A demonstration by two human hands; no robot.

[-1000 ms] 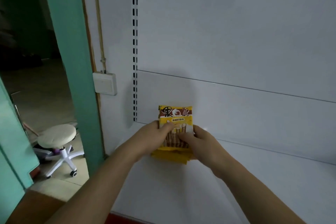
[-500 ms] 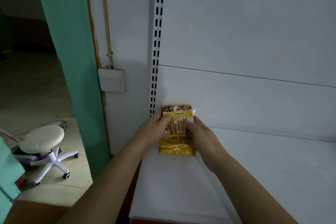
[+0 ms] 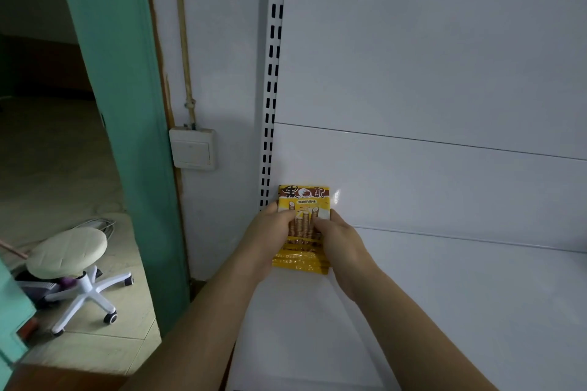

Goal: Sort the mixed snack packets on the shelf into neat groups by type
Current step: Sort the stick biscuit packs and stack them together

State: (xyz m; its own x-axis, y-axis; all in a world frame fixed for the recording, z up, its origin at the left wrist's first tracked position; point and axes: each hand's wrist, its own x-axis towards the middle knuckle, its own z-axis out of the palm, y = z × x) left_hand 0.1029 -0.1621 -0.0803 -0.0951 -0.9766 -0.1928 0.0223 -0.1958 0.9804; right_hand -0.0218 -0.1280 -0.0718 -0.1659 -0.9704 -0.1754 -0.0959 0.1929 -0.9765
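Observation:
A small stack of yellow and brown snack packets [image 3: 303, 200] with pictures of wafer rolls stands at the far left back corner of the white shelf [image 3: 444, 295], leaning against the back panel. My left hand [image 3: 270, 232] grips the stack's left side, thumb across the front. My right hand [image 3: 338, 238] grips its right side, fingers curled over the front. The lower edges of several packets show fanned out below my hands.
A white slotted upright [image 3: 273, 73] runs up just left of the packets. A wall switch [image 3: 193, 148] sits on the white wall beside a green door frame [image 3: 127, 105]. A cream stool [image 3: 68, 251] on castors stands on the floor at left.
The view has drawn closer and shifted left. Both hands have pushed the packet stack back into the shelf's corner and squared it up more upright against the back panel.

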